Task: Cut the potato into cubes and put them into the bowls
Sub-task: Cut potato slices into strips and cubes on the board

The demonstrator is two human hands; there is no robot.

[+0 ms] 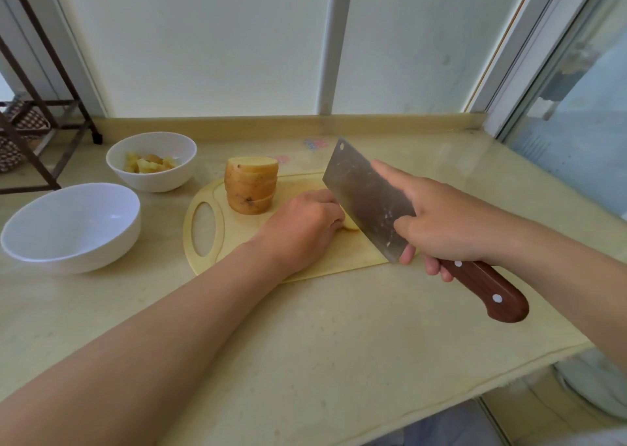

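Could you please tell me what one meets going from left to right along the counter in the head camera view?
Empty bowl → bowl with potato cubes → stack of potato slices → left hand, holding a potato piece → blade of the cleaver → right hand gripping it.

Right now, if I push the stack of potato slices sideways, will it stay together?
Probably not. The stack of potato slices stands tall on the cutting board, slices slightly offset, so a high push would likely topple it. Fresh-cut faces may let slices slide.
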